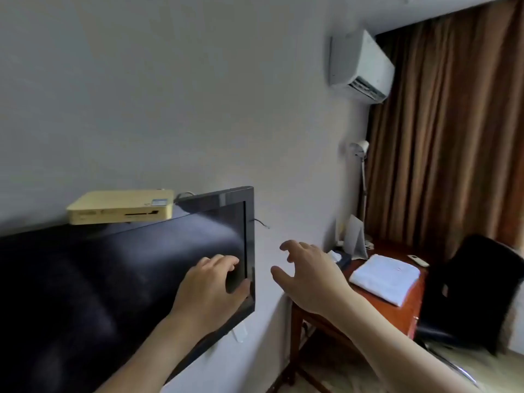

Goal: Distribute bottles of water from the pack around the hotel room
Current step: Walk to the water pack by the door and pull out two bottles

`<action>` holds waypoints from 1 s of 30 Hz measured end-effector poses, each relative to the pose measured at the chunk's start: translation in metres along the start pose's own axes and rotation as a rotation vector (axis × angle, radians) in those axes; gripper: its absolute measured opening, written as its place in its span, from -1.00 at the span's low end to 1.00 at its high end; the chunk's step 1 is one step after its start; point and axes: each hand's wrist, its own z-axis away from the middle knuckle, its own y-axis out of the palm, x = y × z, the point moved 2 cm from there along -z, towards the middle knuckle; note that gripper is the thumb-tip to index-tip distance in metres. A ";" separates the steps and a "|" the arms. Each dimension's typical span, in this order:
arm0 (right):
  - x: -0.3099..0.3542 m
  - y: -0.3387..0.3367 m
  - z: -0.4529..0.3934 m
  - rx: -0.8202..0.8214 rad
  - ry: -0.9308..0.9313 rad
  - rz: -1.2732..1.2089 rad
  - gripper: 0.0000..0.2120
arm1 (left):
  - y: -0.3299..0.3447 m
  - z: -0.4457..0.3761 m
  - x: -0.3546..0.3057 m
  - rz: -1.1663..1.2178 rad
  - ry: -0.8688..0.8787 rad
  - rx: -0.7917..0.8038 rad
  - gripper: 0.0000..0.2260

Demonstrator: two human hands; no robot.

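Both my bare forearms reach up from the bottom edge, and neither hand carries anything. Furthest left, one flat yellow set-top box [120, 206] sits on top of the one wall-mounted black flat-screen television [119, 279], probably parked there to stay near its cable. My left hand [211, 285] hangs in front of the screen's right edge, fingers loosely curled, empty. My right hand [307, 275] is spread wide, fingers apart, aimed toward the one reddish wooden desk [365, 313], likely my next drop-off spot. On the desk lies one folded white towel [385, 277], with one white remote [418, 260] behind it and one white lamp [359, 150] rising at the wall. One black chair [470, 293] stands at the far right. No water bottles and no pack are in view; I count zero of each.
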 end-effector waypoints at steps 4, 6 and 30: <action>0.047 0.040 -0.044 0.067 -0.234 -0.146 -0.55 | -0.036 0.023 0.046 -0.176 -0.195 -0.098 -0.56; 0.071 0.053 -0.058 0.108 -0.352 -0.232 -0.52 | -0.053 0.039 0.056 -0.259 -0.293 -0.150 -0.56; 0.420 -0.027 0.299 0.629 -1.652 -0.886 -0.50 | -0.264 0.515 -0.189 -1.033 -1.584 -0.791 -0.58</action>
